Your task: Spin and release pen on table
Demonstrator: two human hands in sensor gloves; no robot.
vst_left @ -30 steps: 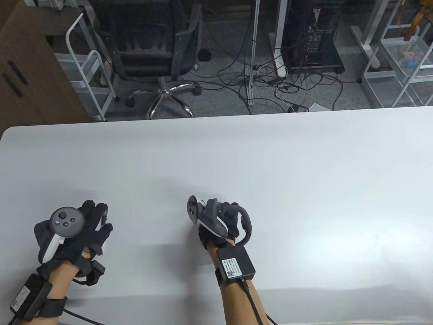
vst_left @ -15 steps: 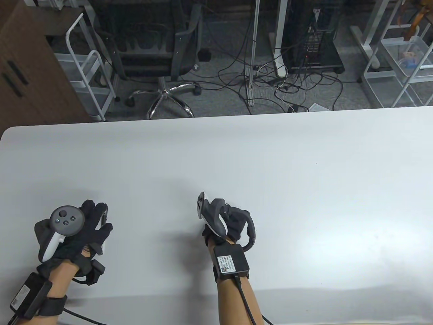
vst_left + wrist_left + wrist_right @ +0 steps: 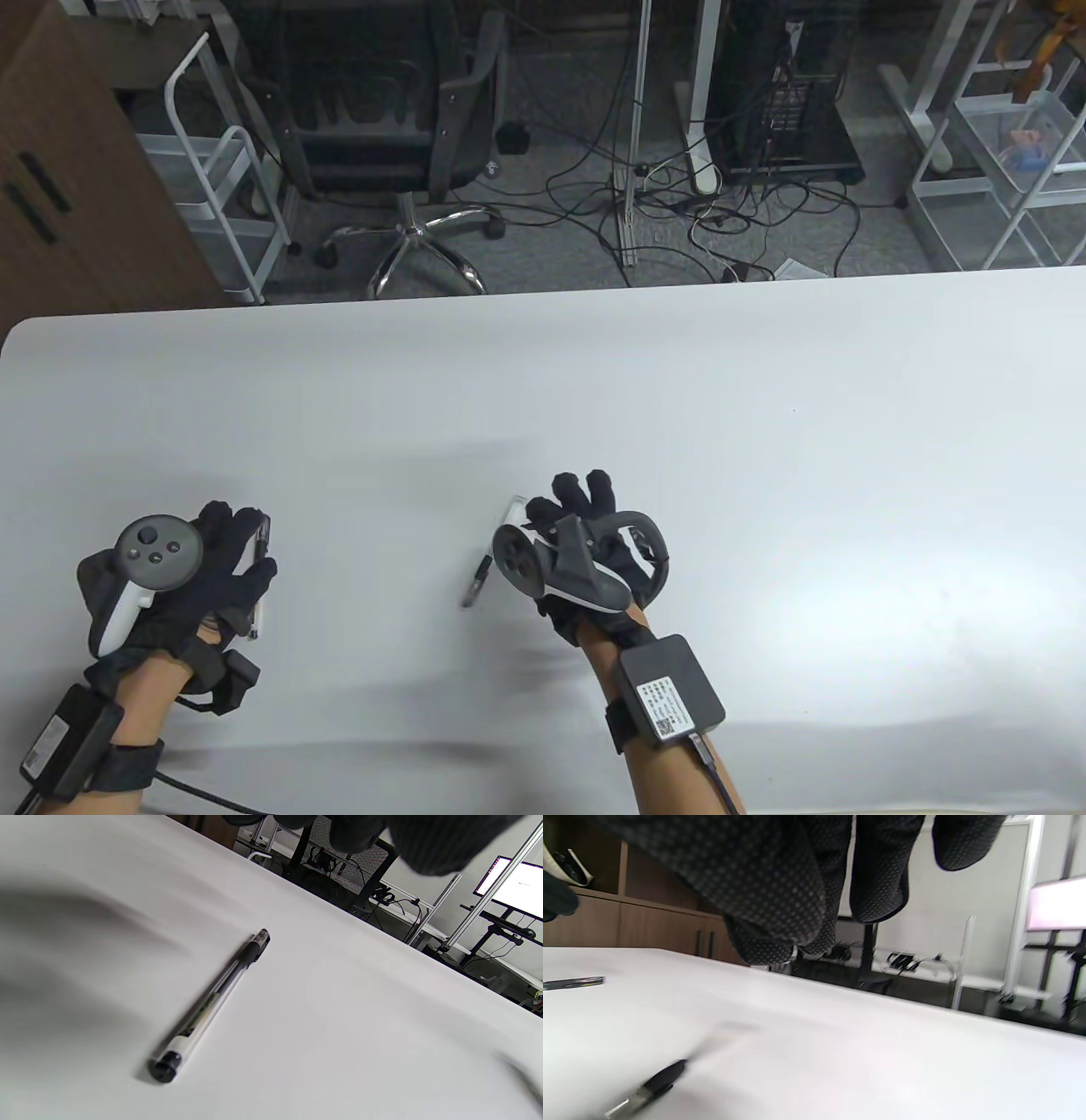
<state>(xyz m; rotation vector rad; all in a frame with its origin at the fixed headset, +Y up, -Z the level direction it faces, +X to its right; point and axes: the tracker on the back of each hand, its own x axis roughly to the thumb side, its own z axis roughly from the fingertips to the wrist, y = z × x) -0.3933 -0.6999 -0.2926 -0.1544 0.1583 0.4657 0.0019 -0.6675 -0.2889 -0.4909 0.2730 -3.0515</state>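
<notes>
**Two pens on the table, one under each hand**

Plainly, the white table (image 3: 764,475) carries two pens near its front edge. Toward the front-left corner the left hand (image 3: 191,586) hovers palm-down with fingers spread, holding nothing. Beneath it lies a clear-barrelled pen (image 3: 210,1005) flat on the surface; from above only its ends show past the fingers, the long axis running from front to back, nearly square to the front edge. In the left wrist view it is sharp, with a black cap end and a black tip end, and the gloved fingers (image 3: 432,844) hang above without touching it.

Further right, about midway along the front edge, a second pen (image 3: 488,560) lies blurred on the table, its long axis tilted, dark end toward the front-left and pale end toward the back-right. The right hand (image 3: 585,543) sits just beside it, fingers extended and loosely spread, apart from the barrel. In the right wrist view the fingers (image 3: 878,874) hang clear above the surface.
</notes>
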